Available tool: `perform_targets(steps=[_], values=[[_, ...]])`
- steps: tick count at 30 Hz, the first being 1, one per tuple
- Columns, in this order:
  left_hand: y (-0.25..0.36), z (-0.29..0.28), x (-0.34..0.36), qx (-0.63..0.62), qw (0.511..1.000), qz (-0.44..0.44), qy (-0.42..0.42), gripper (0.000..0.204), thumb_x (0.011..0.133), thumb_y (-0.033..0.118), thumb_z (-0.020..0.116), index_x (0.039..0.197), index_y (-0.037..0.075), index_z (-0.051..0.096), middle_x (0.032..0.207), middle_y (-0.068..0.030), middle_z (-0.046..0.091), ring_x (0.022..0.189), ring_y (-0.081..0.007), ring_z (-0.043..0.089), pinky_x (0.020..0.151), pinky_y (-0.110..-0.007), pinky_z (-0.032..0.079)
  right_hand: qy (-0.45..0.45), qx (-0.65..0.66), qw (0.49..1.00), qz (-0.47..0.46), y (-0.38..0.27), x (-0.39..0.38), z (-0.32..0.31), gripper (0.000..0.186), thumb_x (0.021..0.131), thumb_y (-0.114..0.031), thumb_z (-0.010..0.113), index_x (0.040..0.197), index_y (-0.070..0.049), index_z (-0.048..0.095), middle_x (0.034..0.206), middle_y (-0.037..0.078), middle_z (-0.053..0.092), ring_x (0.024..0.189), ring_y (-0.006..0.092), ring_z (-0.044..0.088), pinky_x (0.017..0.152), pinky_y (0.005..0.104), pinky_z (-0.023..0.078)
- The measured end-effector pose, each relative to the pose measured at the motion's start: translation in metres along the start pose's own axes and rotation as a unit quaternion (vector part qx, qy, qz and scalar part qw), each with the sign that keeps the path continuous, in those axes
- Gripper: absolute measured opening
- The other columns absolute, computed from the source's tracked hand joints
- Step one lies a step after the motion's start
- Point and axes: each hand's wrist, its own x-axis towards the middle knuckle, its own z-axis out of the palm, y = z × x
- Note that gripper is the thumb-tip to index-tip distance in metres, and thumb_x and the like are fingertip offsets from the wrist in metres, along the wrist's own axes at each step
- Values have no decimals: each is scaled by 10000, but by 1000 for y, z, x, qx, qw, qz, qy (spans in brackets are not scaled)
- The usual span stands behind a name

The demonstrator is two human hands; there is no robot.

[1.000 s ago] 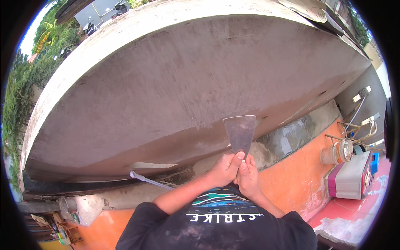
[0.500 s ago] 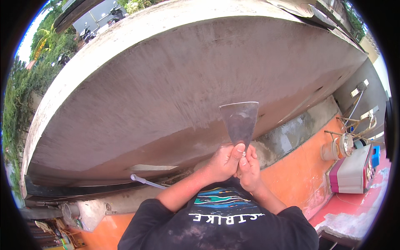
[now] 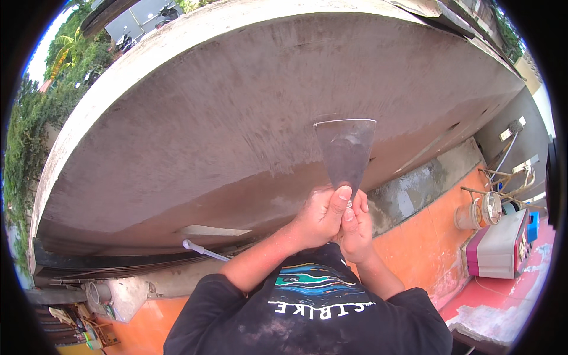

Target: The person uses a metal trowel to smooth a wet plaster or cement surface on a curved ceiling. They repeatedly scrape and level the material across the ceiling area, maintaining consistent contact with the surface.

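In front of my chest, a putty knife (image 3: pixel 349 151) points upward, away from me. Its broad grey metal blade flares toward a thin, pale far edge, and its handle is hidden in my fingers. My left hand (image 3: pixel 322 214) is closed round the handle, its thumb lying at the base of the blade. Pressed against it from the right, my right hand (image 3: pixel 356 228) is closed too, with curled fingers at the same handle. Beyond the blade stretches a large grey plastered wall (image 3: pixel 207 112), darker and damp-looking along its lower band. The blade appears apart from the wall, though depth is hard to judge.
A pale pole end (image 3: pixel 201 249) shows beside my left forearm. On the right stand buckets (image 3: pixel 478 212), a white-and-magenta box (image 3: pixel 496 244) and a blue container (image 3: pixel 533 223). The floor is orange (image 3: pixel 408 245), with a wet grey strip (image 3: pixel 408 195) along the wall.
Both hands have risen a little, carrying the putty knife farther up and slightly right in the view. My grip looks the same.
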Motion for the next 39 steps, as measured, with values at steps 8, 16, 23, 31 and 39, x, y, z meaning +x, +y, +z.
perform_targets(steps=[8,16,23,31,39], values=[[-28,9,-26,-71,988,-137,25,581,1063,464,279,827,9,553,933,-95,644,488,-76,530,427,-220,425,1,-44,996,76,4,-18,10,272,1054,-300,405,1022,-42,486,718,-11,507,610,53,487,555,207,390],[-10,0,-6,-2,1000,-14,6,561,1068,439,296,879,0,590,775,-48,621,469,-74,510,441,-228,421,-7,-30,999,-21,-8,3,7,286,1053,-314,410,1036,-36,474,718,-4,515,622,59,499,572,211,401],[-28,8,-31,-55,988,-141,36,588,1060,477,295,822,1,546,901,-55,645,498,-67,513,444,-217,422,-2,-67,996,54,8,-17,14,391,1053,-375,390,1128,-5,491,743,8,540,594,61,496,558,204,397],[-7,-9,-5,19,1000,-21,-4,539,1070,419,315,846,-1,570,775,-48,610,519,-85,528,465,-241,429,-19,-55,998,-25,-2,8,7,476,1029,-440,409,1151,13,489,757,23,569,605,60,511,528,194,387],[-22,-2,-23,-53,995,-88,8,579,1061,476,276,845,17,555,948,-72,637,492,-72,517,440,-223,422,6,-69,997,41,4,-11,18,295,1048,-315,419,988,-38,501,725,6,523,614,64,499,572,220,404]])
